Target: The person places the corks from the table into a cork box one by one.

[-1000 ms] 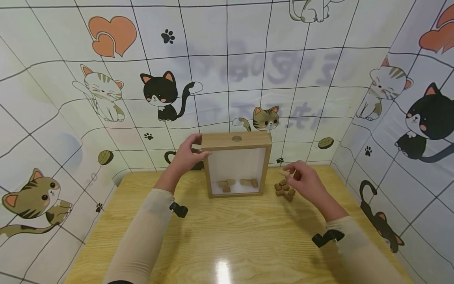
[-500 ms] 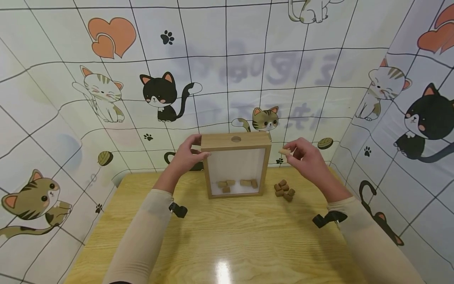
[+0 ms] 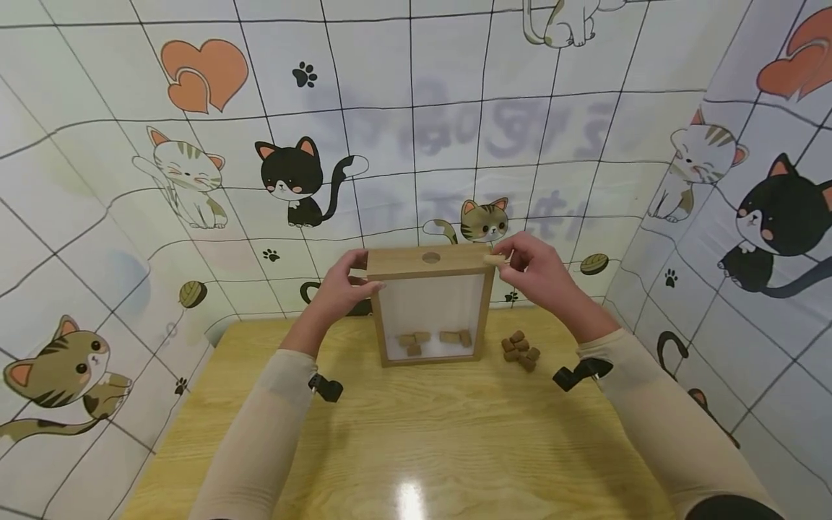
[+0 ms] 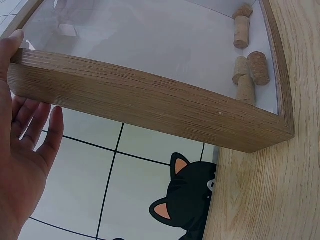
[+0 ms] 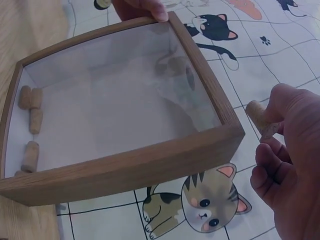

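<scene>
cork [image 3: 495,260] pinched in the right hand [image 3: 536,273], roughly level, pointing left toward the hole [image 3: 431,258] mid-frame; left hand [image 3: 340,283] grips the box [image 3: 398,265] top left.

A wooden-framed box [image 3: 432,303] with a clear front and a round hole [image 3: 431,258] in its top is standing upright, the left hand [image 3: 339,287] gripping its upper left corner. 5 brown corks [image 3: 450,336] are lying along its floor. The right hand [image 3: 534,271] is pinching a paler cork [image 5: 256,113] near the upper right corner; more corks are forming a pile [image 3: 522,346] near the box.
</scene>
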`<state>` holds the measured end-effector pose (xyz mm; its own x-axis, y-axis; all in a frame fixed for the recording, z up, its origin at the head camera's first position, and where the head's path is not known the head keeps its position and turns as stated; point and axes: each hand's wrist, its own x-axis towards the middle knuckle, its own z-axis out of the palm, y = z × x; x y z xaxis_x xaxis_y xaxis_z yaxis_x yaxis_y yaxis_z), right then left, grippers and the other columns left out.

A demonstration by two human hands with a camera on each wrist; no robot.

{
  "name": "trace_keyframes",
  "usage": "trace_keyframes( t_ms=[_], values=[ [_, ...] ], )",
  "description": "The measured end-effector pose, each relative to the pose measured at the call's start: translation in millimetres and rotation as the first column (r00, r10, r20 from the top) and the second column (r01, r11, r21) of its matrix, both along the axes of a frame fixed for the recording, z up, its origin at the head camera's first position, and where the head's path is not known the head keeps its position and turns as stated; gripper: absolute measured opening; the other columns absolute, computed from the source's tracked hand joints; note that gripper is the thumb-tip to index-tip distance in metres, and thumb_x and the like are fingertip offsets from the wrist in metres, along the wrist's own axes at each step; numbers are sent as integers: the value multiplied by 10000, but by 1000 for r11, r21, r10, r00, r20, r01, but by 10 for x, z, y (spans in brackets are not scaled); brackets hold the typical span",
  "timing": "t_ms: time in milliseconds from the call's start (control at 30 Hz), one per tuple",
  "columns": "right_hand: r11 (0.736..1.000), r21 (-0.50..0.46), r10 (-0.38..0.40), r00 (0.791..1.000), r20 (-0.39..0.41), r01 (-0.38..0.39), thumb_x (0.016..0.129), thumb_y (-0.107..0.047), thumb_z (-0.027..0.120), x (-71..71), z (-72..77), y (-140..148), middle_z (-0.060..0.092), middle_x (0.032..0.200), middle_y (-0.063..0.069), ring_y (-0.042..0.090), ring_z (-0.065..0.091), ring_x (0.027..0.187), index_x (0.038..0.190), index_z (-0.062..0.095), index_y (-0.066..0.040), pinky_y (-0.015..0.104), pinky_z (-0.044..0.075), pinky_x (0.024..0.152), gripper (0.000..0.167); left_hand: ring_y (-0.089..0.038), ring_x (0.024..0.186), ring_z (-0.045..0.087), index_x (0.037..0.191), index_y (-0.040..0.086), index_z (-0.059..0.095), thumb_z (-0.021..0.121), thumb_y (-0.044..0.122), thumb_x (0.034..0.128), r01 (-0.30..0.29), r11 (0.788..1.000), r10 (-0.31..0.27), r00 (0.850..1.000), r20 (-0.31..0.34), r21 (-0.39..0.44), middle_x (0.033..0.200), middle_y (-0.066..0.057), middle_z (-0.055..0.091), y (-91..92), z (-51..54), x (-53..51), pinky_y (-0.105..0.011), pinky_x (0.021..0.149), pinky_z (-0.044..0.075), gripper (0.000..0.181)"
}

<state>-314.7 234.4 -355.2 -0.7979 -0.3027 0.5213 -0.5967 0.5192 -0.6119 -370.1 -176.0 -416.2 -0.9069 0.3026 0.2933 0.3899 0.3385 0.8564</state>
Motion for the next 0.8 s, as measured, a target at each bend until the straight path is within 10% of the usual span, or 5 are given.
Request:
trace_keyframes(
  t_ms=[800],
  values=[
    [979, 97, 170, 980, 106, -181, 1062, -87, 716, -418, 334, -586, 546, 862, 84, 267, 479, 743, 1207, 669, -110, 412, 432, 711, 154, -323, 1315, 580, 1613, 115, 495, 866, 265, 984, 9, 1000, -9, 1000, -22, 6, 1426, -124, 591, 18, -10, 6, -539, 1099, 547, 746]
  ],
)
